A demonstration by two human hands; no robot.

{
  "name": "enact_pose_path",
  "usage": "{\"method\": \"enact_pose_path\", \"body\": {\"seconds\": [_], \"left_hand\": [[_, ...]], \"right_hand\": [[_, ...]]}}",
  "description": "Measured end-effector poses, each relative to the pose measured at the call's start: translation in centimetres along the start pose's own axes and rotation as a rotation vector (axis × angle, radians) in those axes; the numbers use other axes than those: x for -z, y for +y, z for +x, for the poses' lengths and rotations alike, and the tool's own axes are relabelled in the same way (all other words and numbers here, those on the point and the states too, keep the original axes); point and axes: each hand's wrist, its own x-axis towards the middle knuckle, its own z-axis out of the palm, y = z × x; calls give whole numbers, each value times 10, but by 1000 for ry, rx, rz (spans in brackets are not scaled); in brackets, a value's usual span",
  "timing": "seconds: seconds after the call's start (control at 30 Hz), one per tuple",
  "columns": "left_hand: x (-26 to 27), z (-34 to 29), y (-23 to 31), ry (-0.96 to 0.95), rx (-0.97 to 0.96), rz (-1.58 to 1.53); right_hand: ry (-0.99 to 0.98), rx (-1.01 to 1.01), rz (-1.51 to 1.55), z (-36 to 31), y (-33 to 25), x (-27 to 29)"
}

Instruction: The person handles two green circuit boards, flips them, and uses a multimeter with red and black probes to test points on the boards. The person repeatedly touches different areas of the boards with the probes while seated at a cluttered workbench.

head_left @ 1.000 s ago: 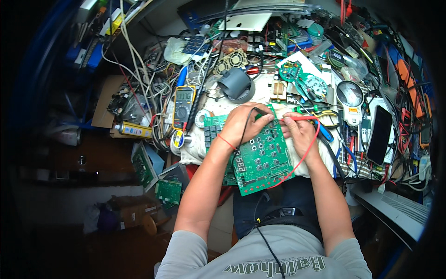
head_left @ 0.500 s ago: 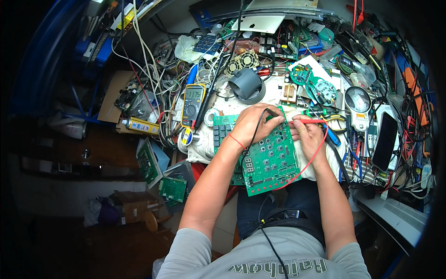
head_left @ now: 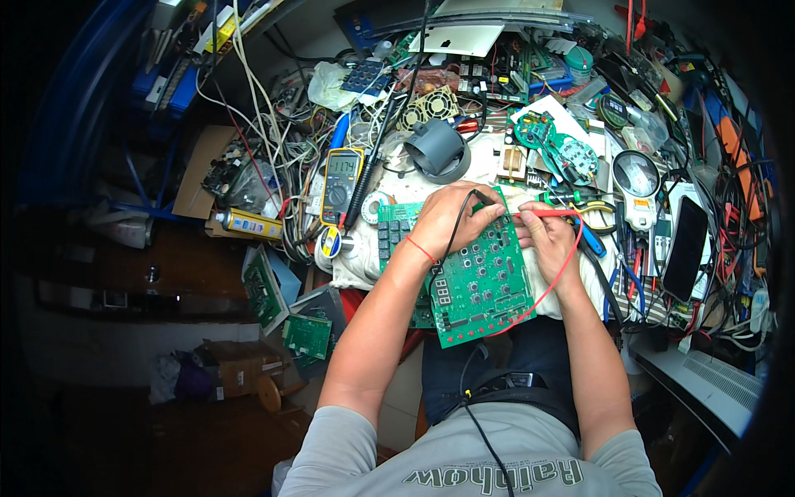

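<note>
A green circuit board [head_left: 484, 306] with round buttons and a digit display lies tilted over a second green board [head_left: 397, 214] at the bench's near edge. My left hand [head_left: 447, 219], closed on a black test probe [head_left: 478, 199], rests over the board's far part. Beside its right edge, my right hand [head_left: 545, 236] pinches a red test probe [head_left: 542, 213] pointing left toward the board. My fingers hide where the tips touch. Left of the boards stands a yellow-edged multimeter [head_left: 338, 190] with its display lit.
A grey round plastic part [head_left: 436, 149] sits beyond my hands. Pliers [head_left: 598, 217], a magnifier [head_left: 636, 178] and a black phone [head_left: 686, 248] lie to the right. Tangled cables [head_left: 281, 149] and loose boards [head_left: 308, 335] crowd the left side.
The multimeter's reading differs slightly. Both hands and the board hold almost the same place; the whole view has shifted a little.
</note>
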Motion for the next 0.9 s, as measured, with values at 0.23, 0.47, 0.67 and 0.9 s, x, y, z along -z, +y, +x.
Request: {"method": "enact_pose_path", "body": {"seconds": [0.23,0.47,0.67,0.9], "left_hand": [[-1,-1,0,4,-16,-43],[-2,-1,-2,1,-15,-58],[-4,0,-5,29,-10,-67],[-3,0,-3,27,-22,-59]], "right_hand": [[4,2,6,0,2,0],[-2,3,4,-1,2,0],[-7,7,11,-1,1,0],[-6,4,18,-1,3,1]]}}
